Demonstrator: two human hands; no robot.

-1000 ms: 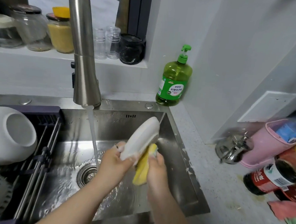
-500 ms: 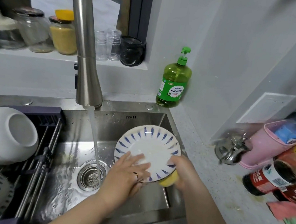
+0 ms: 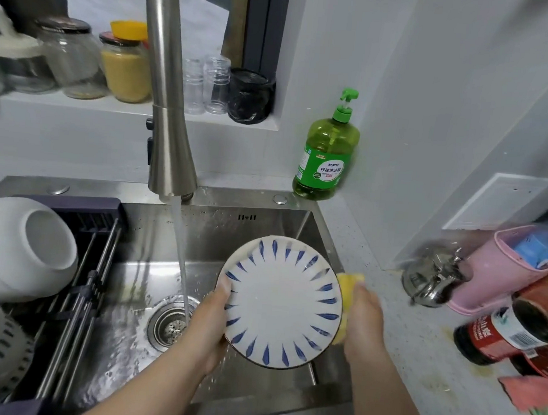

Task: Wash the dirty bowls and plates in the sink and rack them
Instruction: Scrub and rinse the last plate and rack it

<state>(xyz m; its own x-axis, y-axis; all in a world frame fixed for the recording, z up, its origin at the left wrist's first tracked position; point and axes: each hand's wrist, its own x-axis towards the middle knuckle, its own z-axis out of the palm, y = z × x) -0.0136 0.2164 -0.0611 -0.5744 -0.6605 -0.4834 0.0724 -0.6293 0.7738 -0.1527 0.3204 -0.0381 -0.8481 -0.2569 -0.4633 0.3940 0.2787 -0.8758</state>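
Resting on the rack (image 3: 98, 261) at far left, a white bowl (image 3: 23, 248) lies on its side. Left hand (image 3: 209, 327) grips the blue-patterned plate (image 3: 280, 300) by its left rim, thumb on the face, over the sink (image 3: 264, 235). Right hand (image 3: 363, 325) clasps a yellow sponge (image 3: 349, 281) against the plate's right rim.

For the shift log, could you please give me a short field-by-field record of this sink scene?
plate: blue-and-white plate, tilted up over the sink, face to camera
left hand: left hand grips the plate's left rim
right hand: right hand holds yellow sponge at the plate's right rim
faucet: faucet running; stream lands at the drain
rack: rack holds white bowl on its side
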